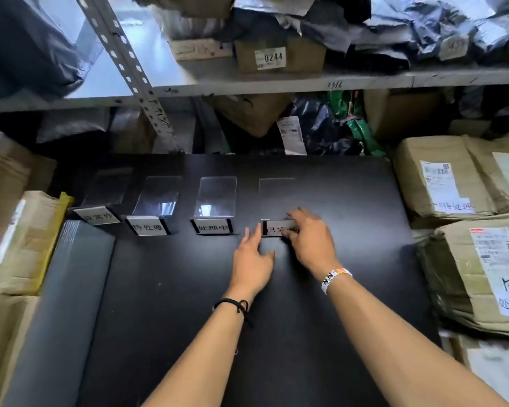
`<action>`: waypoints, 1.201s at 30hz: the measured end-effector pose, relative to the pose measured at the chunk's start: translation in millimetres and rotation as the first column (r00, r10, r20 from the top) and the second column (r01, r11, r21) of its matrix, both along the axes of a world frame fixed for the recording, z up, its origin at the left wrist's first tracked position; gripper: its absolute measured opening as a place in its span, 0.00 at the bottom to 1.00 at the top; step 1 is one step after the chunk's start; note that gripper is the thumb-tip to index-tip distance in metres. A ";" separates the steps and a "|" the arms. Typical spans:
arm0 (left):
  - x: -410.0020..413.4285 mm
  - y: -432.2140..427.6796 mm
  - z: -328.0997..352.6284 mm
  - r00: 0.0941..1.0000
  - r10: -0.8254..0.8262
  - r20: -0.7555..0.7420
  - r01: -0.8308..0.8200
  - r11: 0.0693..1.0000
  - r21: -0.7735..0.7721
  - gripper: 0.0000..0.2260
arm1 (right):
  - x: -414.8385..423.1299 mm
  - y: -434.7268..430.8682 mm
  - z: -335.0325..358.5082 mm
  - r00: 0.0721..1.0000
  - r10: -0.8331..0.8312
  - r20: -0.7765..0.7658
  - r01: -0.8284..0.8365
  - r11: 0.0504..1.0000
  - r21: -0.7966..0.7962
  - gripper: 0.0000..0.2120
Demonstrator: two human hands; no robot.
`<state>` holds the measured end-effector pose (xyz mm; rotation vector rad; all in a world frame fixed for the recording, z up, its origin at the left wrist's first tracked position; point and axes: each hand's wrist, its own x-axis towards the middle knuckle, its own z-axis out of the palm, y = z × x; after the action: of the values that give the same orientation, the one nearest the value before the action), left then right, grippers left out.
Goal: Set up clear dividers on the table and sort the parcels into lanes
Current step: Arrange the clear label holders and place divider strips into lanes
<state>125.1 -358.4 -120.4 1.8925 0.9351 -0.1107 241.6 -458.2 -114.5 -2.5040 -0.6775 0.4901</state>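
**Rightmost divider held at its base by both hands**

Black flat counter [276,333]: four upright clear plastic dividers stand in a left-to-right row across its far half. Each has a white labelled base with dark handwriting. The leftmost divider [106,189], second divider [156,198] and third divider [216,198] stand free and apart from one another.

Rightmost divider [276,195]: upright, just right of centre, with both hands at its base.

- Left hand [252,257]: fingers straight and together, fingertips touching the left edge of the base. The thumb is spread toward the near side. A black cord bracelet [232,304] is on the wrist.
- Right hand [309,239]: fingers curled over the right part of the base, covering the end of the label, and pinching it with the thumb at the near edge. Motion blur hides the exact contact. A white beaded bracelet [334,277] is on the wrist.

Parcels: brown paper-wrapped parcels with white shipping labels [441,186] are stacked right of the counter. More brown parcels [21,242] lie at the left. A grey flat plastic mailer [62,304] lies along the near-left edge.

Behind the counter, a grey metal shelf [276,80] holds boxes and dark bags.
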 end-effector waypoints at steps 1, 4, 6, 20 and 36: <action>1.4 1.8 -3.5 1.000 -0.017 -0.010 0.017 1.000 -0.004 0.34 | 1.8 0.2 -2.8 1.000 -0.004 0.019 0.004 1.000 0.006 0.18; 0.3 1.7 -10.9 0.997 -0.057 -0.043 0.057 0.998 -0.001 0.35 | 3.6 -0.8 -10.3 0.999 -0.010 0.041 0.010 1.000 -0.002 0.22; -3.1 0.9 -13.6 0.996 -0.067 -0.062 0.068 0.998 0.009 0.35 | 0.2 -1.7 -12.0 1.000 -0.015 0.026 0.015 1.000 -0.011 0.25; 2.0 0.8 -12.1 0.987 -0.096 -0.131 0.097 0.995 -0.002 0.33 | -5.0 1.1 -6.6 0.999 -0.038 0.022 0.039 0.999 -0.020 0.23; -12.8 14.0 42.5 0.996 0.034 0.077 -0.044 0.991 0.130 0.24 | -6.3 -3.1 45.7 0.962 -0.093 0.255 0.146 0.969 -0.201 0.42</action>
<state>112.2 -344.4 -77.9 1.9839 0.9478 0.0462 235.3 -461.2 -68.7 -2.8247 -0.5825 0.2223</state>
